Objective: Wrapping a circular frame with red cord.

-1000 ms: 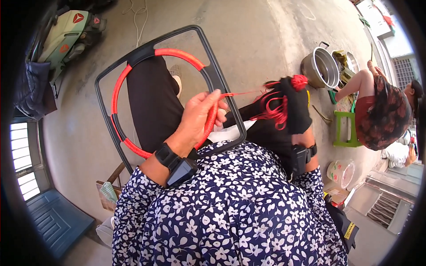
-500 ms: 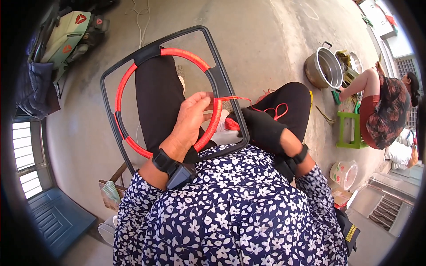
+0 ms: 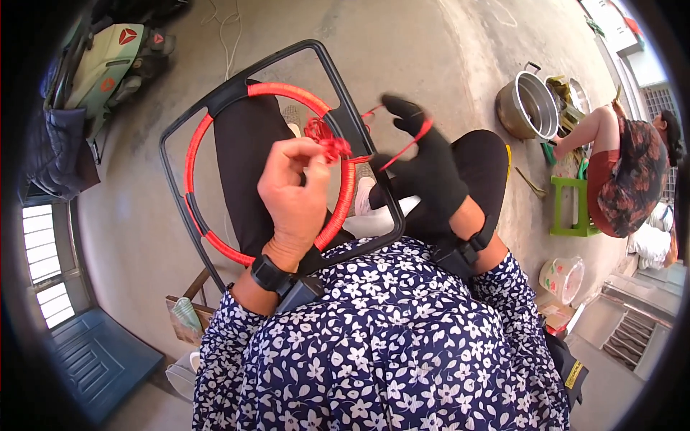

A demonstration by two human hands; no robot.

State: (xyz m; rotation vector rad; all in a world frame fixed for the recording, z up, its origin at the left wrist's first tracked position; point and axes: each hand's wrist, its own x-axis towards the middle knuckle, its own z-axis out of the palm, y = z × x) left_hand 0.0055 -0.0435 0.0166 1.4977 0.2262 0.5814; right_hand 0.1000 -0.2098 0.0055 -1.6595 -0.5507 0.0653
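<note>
A black plastic frame (image 3: 342, 68) with a round inner ring leans over my lap. Glossy red cord (image 3: 343, 201) is wound tightly along stretches of that ring; bare black parts show between them. My left hand (image 3: 293, 190), bare, pinches a loose bundle of red cord (image 3: 327, 140) in front of the ring's right side. To the right of the frame, my right hand (image 3: 424, 161), in a black glove, has its thumb and fingers spread. A strand of red cord crosses that hand, and its fingertips are slightly blurred.
On the right, a person (image 3: 632, 176) sits on a green stool (image 3: 570, 207) beside a large metal pot (image 3: 528, 104). A white bucket (image 3: 562, 279) stands nearer me. A blue panel-like object (image 3: 104, 363) is at lower left, a scooter-like vehicle (image 3: 108, 68) at upper left.
The cord bundle has passed from my right hand to my left, which has risen off the ring's wound side. My gloved hand has moved up and opened, with the cord drawn across it.
</note>
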